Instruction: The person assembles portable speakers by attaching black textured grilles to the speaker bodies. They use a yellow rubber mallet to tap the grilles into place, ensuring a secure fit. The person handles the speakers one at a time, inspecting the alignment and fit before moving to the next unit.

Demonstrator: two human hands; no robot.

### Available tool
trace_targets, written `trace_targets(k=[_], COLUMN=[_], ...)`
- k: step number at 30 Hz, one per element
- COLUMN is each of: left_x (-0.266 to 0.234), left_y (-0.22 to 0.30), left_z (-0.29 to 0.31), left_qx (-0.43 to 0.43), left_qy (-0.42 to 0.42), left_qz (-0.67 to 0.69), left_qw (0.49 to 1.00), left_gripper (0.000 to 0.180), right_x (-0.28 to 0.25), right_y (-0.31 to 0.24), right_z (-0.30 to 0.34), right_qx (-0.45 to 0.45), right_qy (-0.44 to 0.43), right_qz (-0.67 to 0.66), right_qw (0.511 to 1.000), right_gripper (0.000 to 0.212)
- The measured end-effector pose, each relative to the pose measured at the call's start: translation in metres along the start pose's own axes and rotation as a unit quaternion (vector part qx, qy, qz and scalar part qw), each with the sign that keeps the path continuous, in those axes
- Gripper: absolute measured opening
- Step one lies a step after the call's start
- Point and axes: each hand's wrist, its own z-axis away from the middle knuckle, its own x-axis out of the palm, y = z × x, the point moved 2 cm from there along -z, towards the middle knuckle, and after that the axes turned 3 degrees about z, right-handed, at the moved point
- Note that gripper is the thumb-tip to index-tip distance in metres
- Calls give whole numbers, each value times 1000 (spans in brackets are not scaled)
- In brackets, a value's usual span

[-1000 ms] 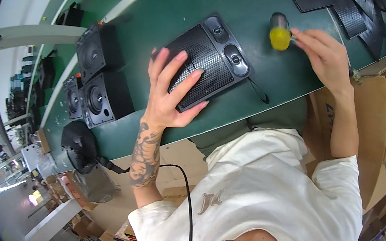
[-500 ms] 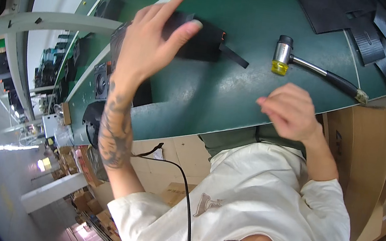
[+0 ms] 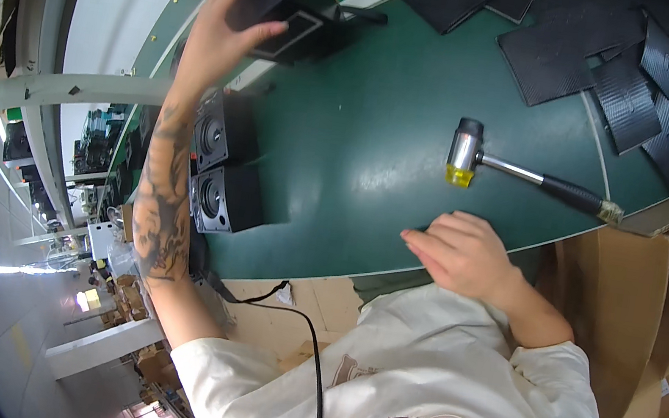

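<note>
At the far left of the green table (image 3: 359, 153), my left hand (image 3: 220, 35) grips a black box (image 3: 299, 37) between thumb and fingers. The box is tilted, with a light rectangular outline on one side and a dark strip sticking out at its far end. Two black speakers (image 3: 225, 198) with round cones stand nearer me, beside my left forearm. My right hand (image 3: 465, 253) hovers over the near table edge, fingers curled together and nothing visible in them. Beyond it lies a mallet (image 3: 464, 152) with a metal head, a yellow face and a black grip.
Several black textured panels (image 3: 548, 59) lie spread and overlapping at the far right. Cardboard boxes (image 3: 607, 307) stand against the table's right front. A pale metal frame (image 3: 69, 90) rises on the left. A black cable (image 3: 316, 343) hangs in front of my shirt.
My left hand has carried the black box farther away and to the left, turning it. Both speakers now show more fully. My right hand stays curled near the table edge.
</note>
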Motion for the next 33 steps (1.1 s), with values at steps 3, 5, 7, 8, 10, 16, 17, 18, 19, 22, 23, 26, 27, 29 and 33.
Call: trace_targets(k=[3,5,7,8,10,16,17,18,19,22,23,26,27,29,33], left_x=[15,34,45,44,57,80,79,75,66,48,55,63,56,58,56], left_y=[-38,-49,-63,4,-8,-58,-70,-83,-98,-129,-132,-119,-117,-126,-147], left_z=[-52,-87,-112,-131,-155,-159,-154,-150,-139,-126,-134,-144,-140,-140,-145], left_qx=[-63,-109,-96,-169,-97,-62,-107,-128,-156,-221,-215,-194,-198,-193,-186], left_qy=[8,-4,-12,-61,-21,22,81,81,83,84,48,-110,-136,-186,-277], left_qz=[35,64,52,104,94,197,233,222,209,178,141,-16,-30,-39,-59], left_qw=[997,992,994,978,991,978,963,963,962,955,965,975,970,963,941], left_gripper=[87,89,89,84,83,76,75,77,79,86,90,110,107,101,89], right_x=[-5,-6,-9,-10,-14,-15,-17,-17,-18,-17,-15,-15,-19,-19,-22], right_y=[-2,2,3,7,10,11,12,13,13,16,18,20,18,17,17], right_z=[-4,-6,-7,-10,-10,-13,-15,-15,-15,-15,-16,-17,-15,-16,-14], right_qx=[1,7,9,20,25,40,41,42,38,33,38,47,41,40,46], right_qy=[-16,-17,-26,-18,-21,-43,-43,-44,-46,-39,-32,-26,-31,-25,-43], right_qz=[-9,-13,-34,-42,-68,-125,-131,-138,-147,-158,-150,-154,-171,-183,-213], right_qw=[1000,1000,999,999,997,990,990,989,987,986,987,987,984,982,975], right_gripper=[19,19,19,21,22,25,25,26,26,29,30,33,34,33,33])
